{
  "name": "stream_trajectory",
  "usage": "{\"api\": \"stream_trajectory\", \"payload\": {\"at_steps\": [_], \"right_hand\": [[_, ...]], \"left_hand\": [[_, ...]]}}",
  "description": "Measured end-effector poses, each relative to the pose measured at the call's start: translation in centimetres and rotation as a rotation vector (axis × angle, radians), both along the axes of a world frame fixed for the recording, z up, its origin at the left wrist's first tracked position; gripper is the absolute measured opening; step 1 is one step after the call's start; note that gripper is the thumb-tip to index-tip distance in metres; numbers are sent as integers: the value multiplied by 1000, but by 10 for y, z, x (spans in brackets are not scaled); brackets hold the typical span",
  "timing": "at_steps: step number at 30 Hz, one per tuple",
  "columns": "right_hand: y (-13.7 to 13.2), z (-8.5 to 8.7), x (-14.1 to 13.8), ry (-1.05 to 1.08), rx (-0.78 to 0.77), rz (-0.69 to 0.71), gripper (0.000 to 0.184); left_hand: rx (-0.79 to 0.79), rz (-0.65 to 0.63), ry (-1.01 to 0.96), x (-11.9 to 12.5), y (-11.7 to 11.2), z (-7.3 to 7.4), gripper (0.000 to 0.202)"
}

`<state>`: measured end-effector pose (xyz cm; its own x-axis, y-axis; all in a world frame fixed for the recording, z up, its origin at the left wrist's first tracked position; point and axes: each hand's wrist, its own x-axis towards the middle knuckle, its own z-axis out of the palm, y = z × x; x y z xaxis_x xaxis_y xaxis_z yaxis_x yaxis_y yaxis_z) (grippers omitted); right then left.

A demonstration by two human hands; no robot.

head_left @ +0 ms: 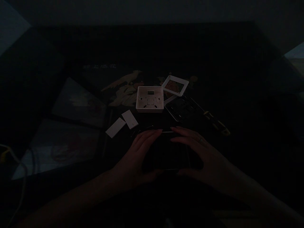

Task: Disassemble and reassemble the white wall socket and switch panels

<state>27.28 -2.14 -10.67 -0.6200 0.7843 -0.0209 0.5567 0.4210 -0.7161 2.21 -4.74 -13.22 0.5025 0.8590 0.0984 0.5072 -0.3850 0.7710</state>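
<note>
counter [237, 95] first, says the one watcher: it is very dim, under a printed cloth [123, 85] with a bird on it, and the parts lie spread over the middle.

and the hands? asks the other.

the left hand [137, 155] and the right hand [201, 155] meet near the front edge, on either side of a dark flat piece [169, 153]. each grip is closed on it, fingers laid over the far edge and thumbs at the near edge. it is rectangular, nearly black, and too dark to say what its face carries.

how far along does it look?

early or midway, by the first watcher's reckoning. nothing on the cloth is joined. the white box [150, 99] sits open and bare just beyond the hands. the white frame [179, 79] leans at its far right corner, and a dark plate [179, 109] lies flat beside it. all are loose.

smaller things?

a screwdriver [217, 124] with a yellow-banded handle lies to the right, untouched. two white covers [115, 127] [129, 119] lie side by side to the left of the fingers. small dark bits near the fingertips may be screws; neither watcher can tell.
</note>
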Motion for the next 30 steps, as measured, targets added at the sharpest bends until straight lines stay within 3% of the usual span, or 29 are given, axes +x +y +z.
{"api": "stream_trajectory", "payload": {"at_steps": [6,30], "right_hand": [[1,5,6,-42,-61,-11,64],[0,11,3,-19,-46,-8,57]], "left_hand": [[15,11,20,0,0,0,91],[37,6,13,-1,0,0,88]]}}
